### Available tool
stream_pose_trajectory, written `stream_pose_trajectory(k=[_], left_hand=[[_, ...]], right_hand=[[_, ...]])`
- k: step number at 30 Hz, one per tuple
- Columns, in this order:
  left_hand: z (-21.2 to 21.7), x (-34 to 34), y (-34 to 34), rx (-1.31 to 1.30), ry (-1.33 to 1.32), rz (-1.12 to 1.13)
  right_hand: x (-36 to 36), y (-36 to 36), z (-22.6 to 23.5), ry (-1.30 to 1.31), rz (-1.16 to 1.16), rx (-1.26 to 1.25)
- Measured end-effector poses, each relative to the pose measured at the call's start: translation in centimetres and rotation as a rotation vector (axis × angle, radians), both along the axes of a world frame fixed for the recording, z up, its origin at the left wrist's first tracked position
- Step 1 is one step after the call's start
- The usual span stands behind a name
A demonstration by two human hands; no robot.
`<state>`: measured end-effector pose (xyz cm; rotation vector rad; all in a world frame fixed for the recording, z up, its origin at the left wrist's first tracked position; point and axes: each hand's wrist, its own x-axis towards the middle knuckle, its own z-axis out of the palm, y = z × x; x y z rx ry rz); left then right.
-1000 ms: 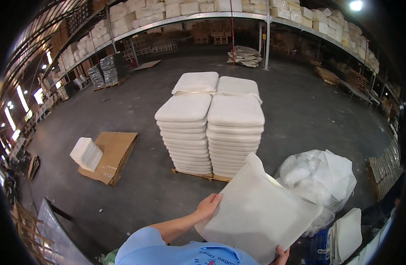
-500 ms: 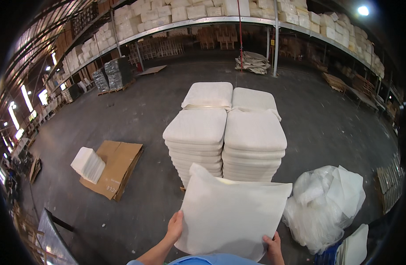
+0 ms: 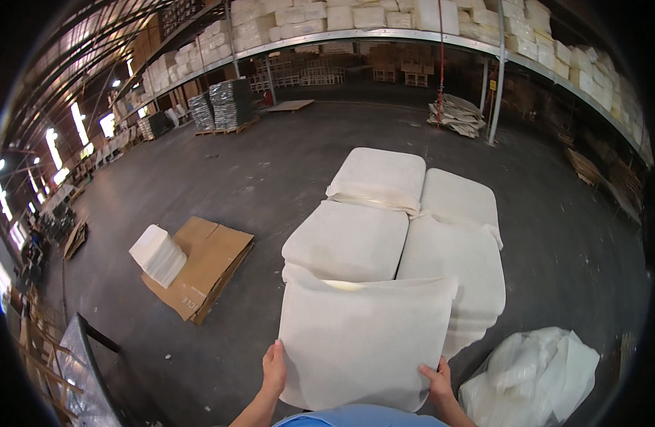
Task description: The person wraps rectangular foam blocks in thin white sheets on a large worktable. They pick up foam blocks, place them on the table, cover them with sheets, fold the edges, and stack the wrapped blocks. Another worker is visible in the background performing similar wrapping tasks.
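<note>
Between my hands is a white fabric-covered cushion [image 3: 363,341], held up in front of me with its far edge overlapping the nearest stacks. My left hand [image 3: 274,366] grips its left edge, the thumb lying against the side. On the right edge, my right hand [image 3: 437,378] pinches it with the thumb on top and the fingers behind. A pale yellowish strip shows at the cushion's far edge. Just beyond stand several stacks of matching white cushions in a block: a near left stack [image 3: 347,242], a near right stack [image 3: 456,260], a far left one [image 3: 379,176] and a far right one [image 3: 461,199].
Flattened cardboard [image 3: 206,267] lies on the floor at left, with a small stack of white pieces [image 3: 159,255] on it. A heap of clear plastic wrap [image 3: 530,377] sits at lower right. A dark-legged table [image 3: 85,377] stands at lower left. Racking [image 3: 370,34] with white bundles spans the back.
The view has turned left and moved nearer the stacks. The held cushion now overlaps the near stacks' front edge more. Both hands keep their grip.
</note>
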<state>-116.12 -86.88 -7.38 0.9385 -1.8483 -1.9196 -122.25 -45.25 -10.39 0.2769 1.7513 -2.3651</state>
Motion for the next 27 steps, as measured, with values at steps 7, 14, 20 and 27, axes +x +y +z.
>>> stream_pose_trajectory(k=[7, 14, 20, 27], left_hand=[[4.0, -12.9, -5.7, -0.026, 0.103, 0.023], [12.7, -32.3, -13.1, -0.172, 0.282, -0.336], [14.3, -44.0, -18.1, -0.175, -0.012, -0.695], [4.0, -44.0, -21.0, -0.014, -0.11, -0.651]], right_hand=[[-14.1, -7.1, 5.7, 0.084, 0.025, -0.064], [-28.6, -12.9, 14.7, 0.37, -0.009, 0.097], [-36.5, -17.2, 13.8, 0.109, -0.055, 0.158], [-37.7, -19.7, 7.8, -0.057, -0.167, 0.428]])
